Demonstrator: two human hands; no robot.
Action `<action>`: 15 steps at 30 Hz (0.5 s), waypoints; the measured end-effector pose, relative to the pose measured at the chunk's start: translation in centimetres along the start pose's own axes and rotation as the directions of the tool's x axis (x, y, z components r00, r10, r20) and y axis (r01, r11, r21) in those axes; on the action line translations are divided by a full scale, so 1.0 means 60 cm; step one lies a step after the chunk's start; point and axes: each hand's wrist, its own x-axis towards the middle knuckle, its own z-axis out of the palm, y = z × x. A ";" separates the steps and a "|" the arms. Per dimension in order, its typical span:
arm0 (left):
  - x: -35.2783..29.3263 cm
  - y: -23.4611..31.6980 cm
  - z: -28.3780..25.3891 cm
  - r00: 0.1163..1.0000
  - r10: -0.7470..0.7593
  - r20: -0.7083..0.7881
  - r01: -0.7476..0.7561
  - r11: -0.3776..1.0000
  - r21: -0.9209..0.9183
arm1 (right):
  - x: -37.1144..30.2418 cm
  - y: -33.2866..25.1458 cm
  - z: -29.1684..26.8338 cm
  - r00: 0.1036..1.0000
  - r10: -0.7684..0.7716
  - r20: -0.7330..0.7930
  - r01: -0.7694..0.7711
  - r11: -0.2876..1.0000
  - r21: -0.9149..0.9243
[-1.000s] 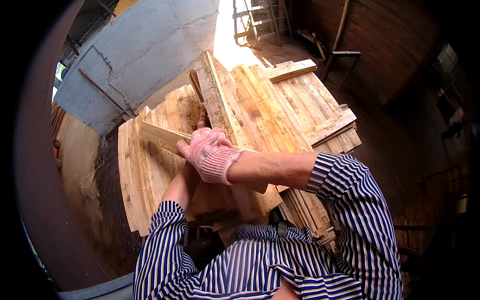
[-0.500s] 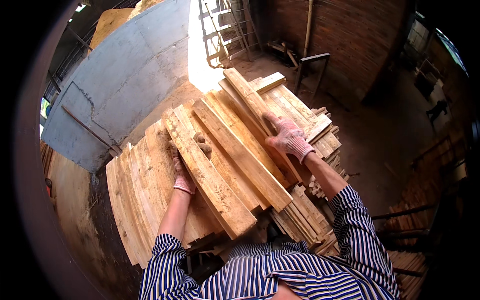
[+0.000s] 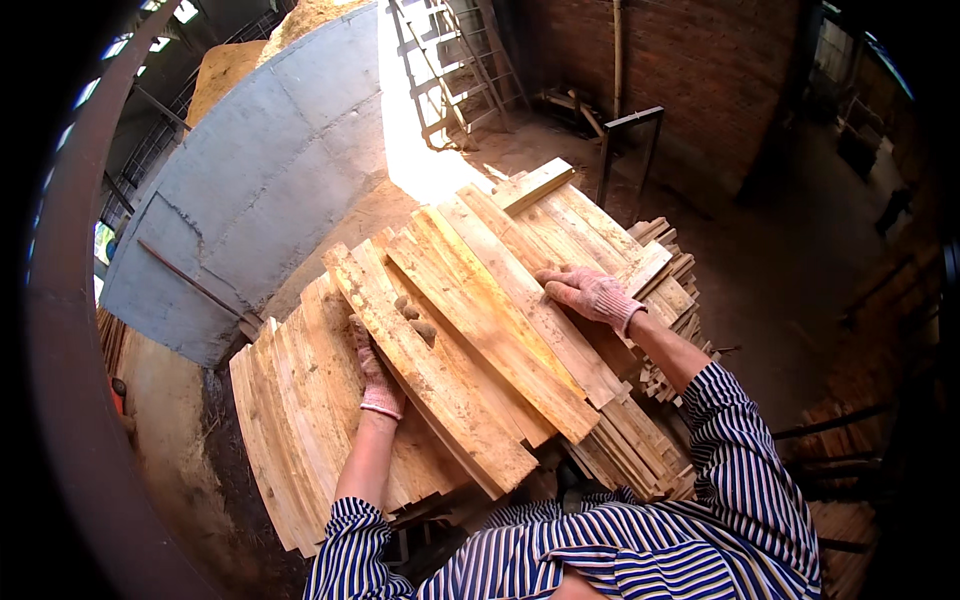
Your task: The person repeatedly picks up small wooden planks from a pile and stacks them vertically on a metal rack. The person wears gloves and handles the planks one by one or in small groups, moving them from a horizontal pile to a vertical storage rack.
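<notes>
My left hand (image 3: 375, 375), in a pinkish knitted glove, is closed around a rough wooden plank (image 3: 430, 375). Its dark fingertips come out on the plank's right side, while the palm is partly hidden below. Right of it, a longer yellowish plank (image 3: 490, 335) lies slanted over other boards. My right hand (image 3: 595, 297), gloved alike, rests with fingers stretched out on the edge of a pale plank (image 3: 530, 285) on the stack, not wrapped around it. Below that hand, the underside of the boards is in shadow.
More planks (image 3: 290, 400) lie side by side on the left of the stack. A short wood piece (image 3: 540, 187) sits crosswise at the far end. Beyond stand a curved grey wall (image 3: 270, 170), a ladder (image 3: 450, 70), a metal frame (image 3: 632, 118) and a brick wall (image 3: 700, 90).
The plank at my right hand has gone from raised and tilted to lying flat among the others, and that hand's grip has loosened. My left hand keeps its plank.
</notes>
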 end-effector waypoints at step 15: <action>0.039 -0.023 0.069 0.982 -0.051 -0.181 0.119 0.915 0.386 | 0.013 -0.203 -0.029 0.996 0.090 -0.008 -0.084 0.956 0.282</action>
